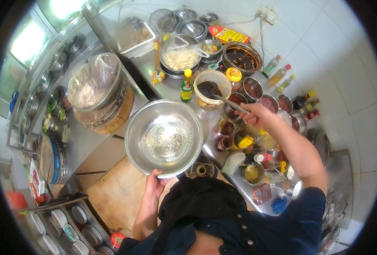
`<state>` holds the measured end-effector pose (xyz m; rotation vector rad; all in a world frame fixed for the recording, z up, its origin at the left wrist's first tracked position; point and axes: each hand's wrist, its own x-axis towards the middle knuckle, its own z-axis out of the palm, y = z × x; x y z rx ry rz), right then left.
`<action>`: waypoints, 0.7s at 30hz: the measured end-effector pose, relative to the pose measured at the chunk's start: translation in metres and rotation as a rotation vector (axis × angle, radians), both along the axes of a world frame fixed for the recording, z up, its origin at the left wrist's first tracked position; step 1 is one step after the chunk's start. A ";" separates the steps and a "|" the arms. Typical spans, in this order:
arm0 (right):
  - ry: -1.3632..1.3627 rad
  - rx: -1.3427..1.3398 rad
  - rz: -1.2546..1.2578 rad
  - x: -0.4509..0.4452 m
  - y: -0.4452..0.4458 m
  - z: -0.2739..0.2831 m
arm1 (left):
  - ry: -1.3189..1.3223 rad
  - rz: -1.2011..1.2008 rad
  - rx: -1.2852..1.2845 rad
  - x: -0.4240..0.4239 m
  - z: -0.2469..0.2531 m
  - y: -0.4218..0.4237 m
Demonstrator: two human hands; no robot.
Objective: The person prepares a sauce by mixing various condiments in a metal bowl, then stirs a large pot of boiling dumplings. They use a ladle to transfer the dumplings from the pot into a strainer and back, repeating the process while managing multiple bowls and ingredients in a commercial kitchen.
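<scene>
My left hand (155,183) grips the near rim of a large stainless steel bowl (137,137), thumb over the edge. Small pale and yellowish bits with some wetness lie on the bowl's bottom. My right hand (254,114) holds the handle of a metal ladle (231,103). The ladle's round head is over the mouth of a white plastic bucket (212,76) that contains dark liquid; whether it touches the liquid, I cannot tell. Beside the bucket stand a green-labelled bottle with a yellow cap (186,86) and a jar with a yellow lid (233,76).
Behind the bucket are a pot of dark sauce (258,62) and a basin of pale pieces (179,59). Several seasoning containers crowd the right counter, among them a bowl of yellow paste (253,173). At left, a plastic-covered basin (94,86) rests on a thick round wooden block (118,114).
</scene>
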<state>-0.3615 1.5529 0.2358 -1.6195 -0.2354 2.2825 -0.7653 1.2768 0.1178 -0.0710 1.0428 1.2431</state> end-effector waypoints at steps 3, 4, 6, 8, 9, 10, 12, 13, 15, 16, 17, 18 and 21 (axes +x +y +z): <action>0.052 0.110 -0.066 0.010 -0.038 -0.005 | -0.018 -0.041 0.012 0.001 -0.002 0.008; 0.048 0.140 -0.085 0.011 -0.048 -0.003 | -0.027 -0.050 0.007 0.001 -0.002 0.012; 0.027 0.196 -0.128 0.010 -0.070 0.007 | -0.034 -0.073 0.013 0.003 -0.002 0.020; 0.009 0.254 -0.143 0.013 -0.085 0.017 | -0.031 -0.095 0.038 0.007 0.001 0.030; -0.001 0.283 -0.147 0.014 -0.093 0.023 | -0.036 -0.103 0.049 0.008 0.000 0.034; -0.026 0.304 -0.147 0.013 -0.099 0.031 | -0.040 -0.110 0.058 0.009 -0.001 0.038; -0.115 0.325 -0.139 0.005 -0.114 0.061 | 0.005 -0.125 0.047 0.010 -0.007 0.047; -0.123 0.337 -0.113 0.007 -0.121 0.069 | -0.002 -0.140 0.053 0.011 -0.009 0.051; -0.135 0.361 -0.054 0.014 -0.133 0.077 | -0.014 -0.161 0.065 0.014 -0.012 0.060; -0.119 0.365 -0.071 0.015 -0.142 0.081 | -0.030 -0.173 0.066 0.014 -0.013 0.063; -0.142 0.367 -0.063 0.016 -0.149 0.087 | -0.010 -0.176 0.060 0.015 -0.013 0.066; -0.169 0.368 -0.056 0.016 -0.157 0.095 | -0.030 -0.171 0.078 0.016 -0.014 0.069; -0.206 0.357 -0.082 0.019 -0.182 0.104 | -0.034 -0.172 0.124 0.022 -0.014 0.076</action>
